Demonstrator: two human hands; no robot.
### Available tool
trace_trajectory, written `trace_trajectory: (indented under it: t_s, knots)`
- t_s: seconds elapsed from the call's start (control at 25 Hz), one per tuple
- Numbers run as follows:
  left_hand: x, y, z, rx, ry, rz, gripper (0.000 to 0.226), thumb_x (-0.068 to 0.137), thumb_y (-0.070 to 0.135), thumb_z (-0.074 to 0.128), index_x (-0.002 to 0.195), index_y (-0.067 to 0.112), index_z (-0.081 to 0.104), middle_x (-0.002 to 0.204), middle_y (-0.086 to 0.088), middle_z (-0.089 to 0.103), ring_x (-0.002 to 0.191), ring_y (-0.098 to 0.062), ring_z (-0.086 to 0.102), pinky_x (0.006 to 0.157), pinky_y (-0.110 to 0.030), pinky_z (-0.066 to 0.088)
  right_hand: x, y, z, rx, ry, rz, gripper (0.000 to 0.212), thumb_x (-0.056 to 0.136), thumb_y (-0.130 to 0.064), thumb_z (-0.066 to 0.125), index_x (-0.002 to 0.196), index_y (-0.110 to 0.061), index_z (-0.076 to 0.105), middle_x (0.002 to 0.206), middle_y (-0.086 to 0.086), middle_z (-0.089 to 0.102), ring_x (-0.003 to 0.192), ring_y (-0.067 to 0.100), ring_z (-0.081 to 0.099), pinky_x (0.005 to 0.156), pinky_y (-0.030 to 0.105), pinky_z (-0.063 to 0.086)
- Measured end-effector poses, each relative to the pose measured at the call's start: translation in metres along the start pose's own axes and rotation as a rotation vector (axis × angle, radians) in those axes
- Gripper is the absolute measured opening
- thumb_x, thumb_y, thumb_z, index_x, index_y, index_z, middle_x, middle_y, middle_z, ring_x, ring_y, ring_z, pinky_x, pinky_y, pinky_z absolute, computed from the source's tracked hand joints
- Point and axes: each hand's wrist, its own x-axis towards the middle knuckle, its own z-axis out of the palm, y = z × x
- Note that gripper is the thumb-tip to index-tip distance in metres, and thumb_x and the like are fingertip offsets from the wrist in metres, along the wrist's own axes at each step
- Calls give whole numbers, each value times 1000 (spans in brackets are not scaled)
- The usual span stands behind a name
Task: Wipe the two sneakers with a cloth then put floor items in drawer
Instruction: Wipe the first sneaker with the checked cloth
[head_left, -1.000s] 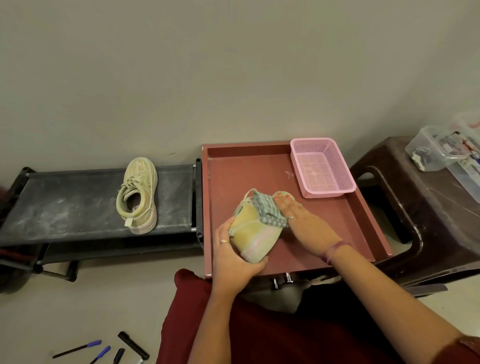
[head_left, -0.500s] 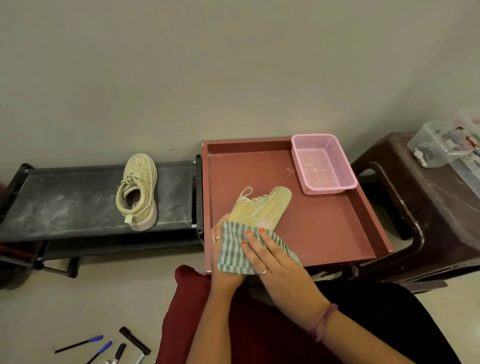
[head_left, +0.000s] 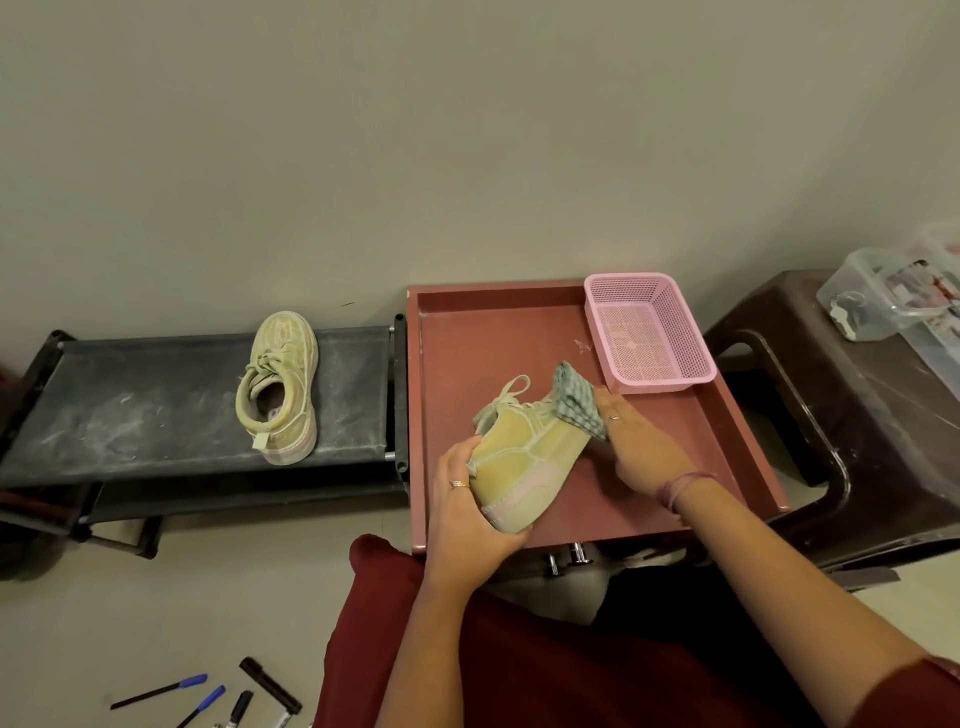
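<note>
Sneaker in hand (head_left: 524, 457): I see it tipped on its side over the open red drawer (head_left: 748, 447), heel toward me; I judge it light, with a soft upper and a firmer sole.
Left hand (head_left: 467, 514): my fingers wrap the heel and sole, the firmest place to hold.
Right hand (head_left: 639, 447): fingers lie fairly straight, pressing the striped cloth (head_left: 576, 397) on the toe.
Cloth: limp and thin, I judge; it will bunch unless kept flat.
Second sneaker (head_left: 278, 387): upright on the dusty black rack (head_left: 130, 410), well apart.
Floor items: pens and markers (head_left: 208, 699) at lower left, light, likely to roll.
</note>
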Motion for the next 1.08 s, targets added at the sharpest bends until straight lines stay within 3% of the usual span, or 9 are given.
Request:
trace_trajectory:
  t_s: [0.12, 0.2, 0.28, 0.44, 0.6, 0.68, 0.8, 0.96, 1.08]
  knots:
    - [1, 0, 2, 31, -10, 37, 95, 55, 28, 88, 132, 39, 33, 129, 22, 35, 124, 3, 37, 99, -12, 37, -11, -43, 4, 94, 2, -44, 74, 87, 6, 38, 151, -10, 4, 159, 7, -1, 147, 19, 2, 115, 24, 5]
    - [2, -6, 7, 38, -27, 47, 97, 56, 33, 90, 135, 32, 34, 132, 18, 35, 125, -7, 41, 100, -31, 45, -20, -73, 6, 193, 16, -75, 70, 89, 6, 33, 151, -10, 7, 160, 5, 0, 147, 16, 0, 115, 23, 1]
    - [2, -10, 9, 44, -20, 44, 102, 54, 37, 92, 137, 30, 33, 132, 18, 34, 125, -10, 43, 99, -38, 48, -24, -90, 9, 221, 46, -118, 69, 89, 8, 32, 152, -12, 8, 160, 2, 1, 147, 13, 0, 111, 17, -2]
    - [2, -14, 8, 99, -7, 40, 97, 57, 32, 89, 137, 25, 35, 134, 7, 37, 127, -10, 40, 102, -38, 44, -22, -69, 18, 67, 115, -227, 67, 93, 3, 35, 151, -15, 6, 160, 1, 0, 147, 13, 4, 110, 17, -2]
    - [-2, -12, 7, 186, -25, 107, 94, 65, 28, 84, 141, 29, 29, 141, 14, 29, 133, -4, 31, 110, -30, 36, 2, -12, 18, -62, 115, -131, 68, 91, 5, 35, 151, -15, 11, 159, 4, 6, 147, 19, 10, 117, 27, 11]
    - [-2, -14, 7, 240, -42, 119, 93, 69, 29, 82, 143, 28, 26, 142, 20, 24, 135, -4, 29, 111, -39, 36, 9, 0, 19, -28, 102, -58, 68, 90, 6, 36, 151, -13, 12, 159, 4, 6, 147, 18, 8, 117, 28, 11]
    - [0, -22, 9, 360, -62, 114, 97, 73, 14, 78, 148, 26, 18, 151, 11, 21, 140, -9, 25, 111, -51, 34, 6, -8, 33, 135, 134, 78, 68, 91, 6, 35, 151, -13, 8, 159, 3, 1, 147, 18, 0, 117, 27, 2]
    - [3, -29, 12, 498, -84, 86, 114, 68, -15, 66, 152, 25, -1, 157, 1, 9, 144, -21, 20, 110, -50, 36, -11, -43, 45, 270, 182, 210, 76, 86, 13, 33, 152, -13, 6, 160, 4, -1, 147, 18, -6, 109, 21, -6]
    - [3, -35, 15, 541, -120, 7, 118, 69, -17, 66, 150, 13, -15, 158, -8, 1, 145, -29, 14, 108, -51, 36, -23, -69, 45, 342, 163, 112, 73, 87, 12, 33, 151, -13, 11, 160, 2, 0, 147, 16, -5, 108, 18, -6]
